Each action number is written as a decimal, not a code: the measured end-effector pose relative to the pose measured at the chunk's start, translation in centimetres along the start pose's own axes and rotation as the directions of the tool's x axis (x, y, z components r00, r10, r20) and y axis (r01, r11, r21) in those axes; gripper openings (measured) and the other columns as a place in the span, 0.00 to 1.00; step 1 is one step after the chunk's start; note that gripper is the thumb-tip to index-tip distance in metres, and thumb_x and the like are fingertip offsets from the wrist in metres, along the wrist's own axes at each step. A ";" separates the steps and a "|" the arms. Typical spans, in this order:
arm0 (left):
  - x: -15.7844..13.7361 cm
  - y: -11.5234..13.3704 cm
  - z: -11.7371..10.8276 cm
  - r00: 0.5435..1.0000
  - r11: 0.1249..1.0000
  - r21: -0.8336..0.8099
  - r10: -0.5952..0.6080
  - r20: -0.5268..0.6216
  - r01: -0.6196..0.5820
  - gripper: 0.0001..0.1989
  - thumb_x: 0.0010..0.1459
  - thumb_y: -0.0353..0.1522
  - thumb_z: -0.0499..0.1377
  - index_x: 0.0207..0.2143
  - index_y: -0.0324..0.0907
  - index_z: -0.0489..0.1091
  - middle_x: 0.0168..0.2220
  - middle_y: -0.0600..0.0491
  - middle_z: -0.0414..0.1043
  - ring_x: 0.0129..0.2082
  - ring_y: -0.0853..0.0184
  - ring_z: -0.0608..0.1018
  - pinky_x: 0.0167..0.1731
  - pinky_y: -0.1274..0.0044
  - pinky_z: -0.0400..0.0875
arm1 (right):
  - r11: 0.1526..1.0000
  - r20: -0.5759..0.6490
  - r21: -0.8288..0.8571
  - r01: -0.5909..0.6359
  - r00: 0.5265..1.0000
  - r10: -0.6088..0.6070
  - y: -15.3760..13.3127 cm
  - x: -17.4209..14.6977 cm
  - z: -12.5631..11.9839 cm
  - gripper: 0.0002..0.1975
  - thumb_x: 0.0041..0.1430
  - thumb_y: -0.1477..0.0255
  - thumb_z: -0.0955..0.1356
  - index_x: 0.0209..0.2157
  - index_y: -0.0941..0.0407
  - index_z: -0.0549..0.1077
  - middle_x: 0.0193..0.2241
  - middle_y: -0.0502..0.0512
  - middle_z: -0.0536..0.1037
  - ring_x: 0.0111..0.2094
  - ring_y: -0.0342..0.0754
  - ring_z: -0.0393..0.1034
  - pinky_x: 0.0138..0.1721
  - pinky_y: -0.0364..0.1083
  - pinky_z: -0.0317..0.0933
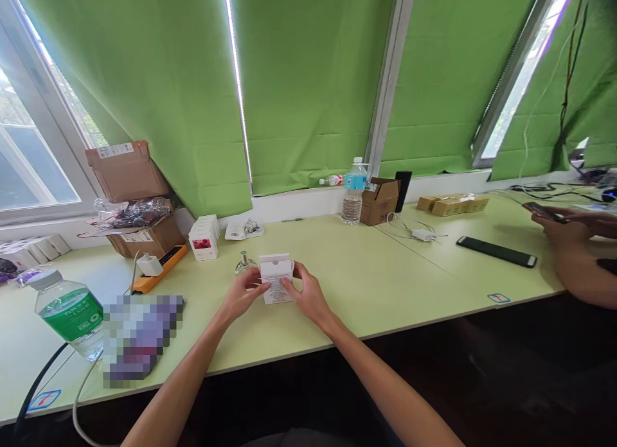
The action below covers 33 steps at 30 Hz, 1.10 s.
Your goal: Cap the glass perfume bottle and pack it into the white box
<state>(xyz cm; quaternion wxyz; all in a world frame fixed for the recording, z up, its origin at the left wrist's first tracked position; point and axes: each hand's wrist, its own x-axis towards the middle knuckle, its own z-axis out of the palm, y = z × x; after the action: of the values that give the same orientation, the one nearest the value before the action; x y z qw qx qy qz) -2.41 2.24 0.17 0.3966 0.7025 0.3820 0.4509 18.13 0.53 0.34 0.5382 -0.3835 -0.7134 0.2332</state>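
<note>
A small white printed box point(277, 286) stands between my hands over the table, its top flap raised. My left hand point(245, 293) grips its left side, thumb on the printed front. On the right side my right hand point(308, 291) holds the same box, its thumb also against the front. Just behind my left hand is a small glass bottle with a pump-like top point(244, 261), partly hidden by the fingers. Whether anything is inside the box cannot be seen.
Several white boxes point(204, 237) stand behind to the left. Nearer left are an orange power strip point(161, 271), a green-labelled water bottle point(72, 315) and a blurred-out object point(139, 341). Rightward lie a charger point(422, 234), a phone point(496, 251) and another person's hands point(573, 232) holding a phone.
</note>
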 end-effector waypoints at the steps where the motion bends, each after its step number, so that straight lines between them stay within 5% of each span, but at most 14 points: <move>1: 0.0 0.1 0.0 1.000 1.000 0.017 0.003 0.003 -0.003 0.20 0.55 0.40 0.62 0.48 0.41 0.69 0.45 0.45 0.75 0.44 0.58 0.77 0.45 0.65 0.72 | 1.000 -0.011 -0.008 0.001 1.000 -0.001 0.0 -0.1 0.0 0.23 0.60 0.67 0.65 0.57 0.53 0.61 0.46 0.56 0.76 0.46 0.52 0.71 0.48 0.53 0.65; 7: -0.2 0.5 0.1 1.000 0.998 0.066 0.018 -0.023 -0.017 0.20 0.55 0.41 0.61 0.47 0.42 0.70 0.44 0.46 0.75 0.43 0.59 0.77 0.42 0.67 0.73 | 0.995 -0.078 -0.060 0.080 0.993 -0.085 -0.1 -0.2 0.2 0.32 0.59 0.69 0.66 0.63 0.52 0.52 0.53 0.58 0.70 0.49 0.52 0.69 0.50 0.54 0.65; 17: -0.3 1.0 0.3 0.999 0.996 0.083 0.025 -0.045 -0.021 0.19 0.54 0.42 0.61 0.46 0.43 0.71 0.42 0.47 0.76 0.42 0.60 0.77 0.40 0.69 0.73 | 0.949 -0.122 -0.194 0.249 0.954 -0.275 -1.2 -0.2 -0.2 0.22 0.60 0.73 0.64 0.56 0.51 0.64 0.57 0.58 0.65 0.59 0.54 0.59 0.58 0.55 0.58; 26: -0.3 0.8 0.1 0.999 0.995 0.104 0.014 -0.047 -0.010 0.20 0.55 0.41 0.61 0.47 0.42 0.71 0.44 0.47 0.75 0.42 0.60 0.77 0.40 0.69 0.73 | 0.907 -0.223 -0.220 0.359 0.887 -0.405 -1.4 -0.3 -0.5 0.09 0.60 0.74 0.65 0.41 0.52 0.73 0.47 0.58 0.74 0.53 0.54 0.65 0.54 0.59 0.60; 33: -0.3 0.8 0.2 0.998 0.996 0.086 0.011 -0.055 -0.006 0.20 0.54 0.42 0.62 0.47 0.44 0.71 0.45 0.47 0.75 0.42 0.60 0.77 0.40 0.70 0.73 | 0.902 -0.229 -0.217 0.373 0.879 -0.419 -0.9 -0.2 -0.3 0.05 0.59 0.73 0.67 0.29 0.52 0.72 0.38 0.55 0.78 0.48 0.54 0.68 0.51 0.59 0.62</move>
<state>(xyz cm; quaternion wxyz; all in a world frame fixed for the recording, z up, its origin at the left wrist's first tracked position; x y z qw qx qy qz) -2.22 1.67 0.73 0.3535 0.7076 0.4088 0.4552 18.17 -0.22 0.97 0.6328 -0.3008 -0.7135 0.0032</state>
